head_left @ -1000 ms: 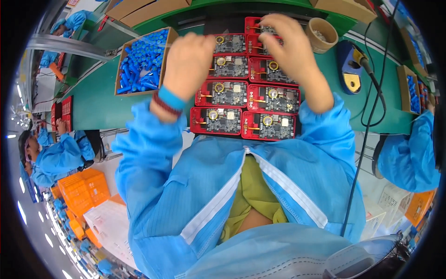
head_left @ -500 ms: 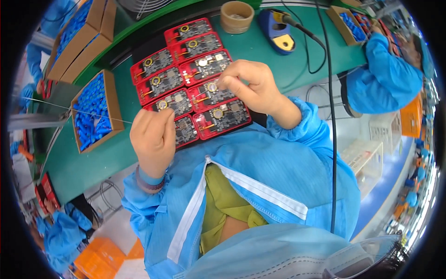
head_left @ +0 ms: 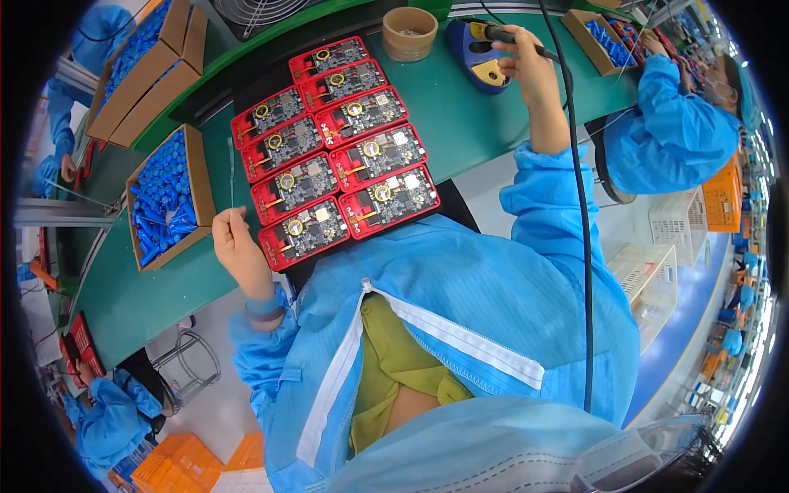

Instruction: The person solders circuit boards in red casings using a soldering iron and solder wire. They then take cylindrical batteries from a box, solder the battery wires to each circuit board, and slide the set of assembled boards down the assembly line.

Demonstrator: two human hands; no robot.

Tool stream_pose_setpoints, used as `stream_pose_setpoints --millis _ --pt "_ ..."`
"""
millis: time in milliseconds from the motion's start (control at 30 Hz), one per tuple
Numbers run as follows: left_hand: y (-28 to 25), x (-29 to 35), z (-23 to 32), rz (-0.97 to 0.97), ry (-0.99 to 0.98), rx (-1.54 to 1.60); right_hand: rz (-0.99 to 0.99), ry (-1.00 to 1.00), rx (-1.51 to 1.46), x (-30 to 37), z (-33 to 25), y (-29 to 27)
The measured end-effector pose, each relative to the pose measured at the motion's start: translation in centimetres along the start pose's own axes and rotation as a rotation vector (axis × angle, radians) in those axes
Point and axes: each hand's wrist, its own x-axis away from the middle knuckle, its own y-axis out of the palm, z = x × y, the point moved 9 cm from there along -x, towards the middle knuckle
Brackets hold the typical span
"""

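My right hand [head_left: 532, 72] is at the soldering iron [head_left: 499, 34], its fingers closed round the dark handle. The iron's tip end rests at the blue stand [head_left: 475, 57], which has a yellow sponge [head_left: 491, 72]. Beside the near left corner of the boards, my left hand [head_left: 240, 251] is curled, thumb against fingers; whatever it may hold is too small to make out. Several circuit boards [head_left: 386, 197] in red plastic cases [head_left: 278, 261] lie in two columns in front of me, each with a yellow-ringed round part.
A carton [head_left: 202, 193] of blue cylindrical cells stands left of the boards, with larger cartons [head_left: 136, 99] behind it. A tan round pot [head_left: 409, 34] sits at the back. The iron's black cable [head_left: 582, 205] hangs down at the right. Co-workers [head_left: 670, 131] sit nearby.
My right hand has left the boards and moved up and right to the soldering iron. My left hand has drawn back left, off the near-left board, uncovering it.
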Motion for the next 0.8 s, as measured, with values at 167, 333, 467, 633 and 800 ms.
stream_pose_setpoints --millis 167,333,467,633,800 --pt "1.7 -0.3 -1.2 -0.066 -0.146 0.277 0.256 -0.27 0.041 4.8 -3.8 -2.7" --pt "1.8 0.1 -1.3 -0.062 -0.165 0.277 0.098 -0.556 -0.014 7.7 -4.3 3.2" --pt "2.0 0.5 -0.8 -0.03 -0.146 0.237 -0.083 -0.612 0.396 5.9 -1.9 8.3" --pt "0.1 0.9 -1.1 0.031 -0.045 0.138 -0.085 -0.411 0.039 6.0 -2.1 7.9" --pt "-0.2 2.3 4.3 -0.029 0.027 -0.157 -0.279 -0.476 -0.097 10.8 -5.7 7.8"
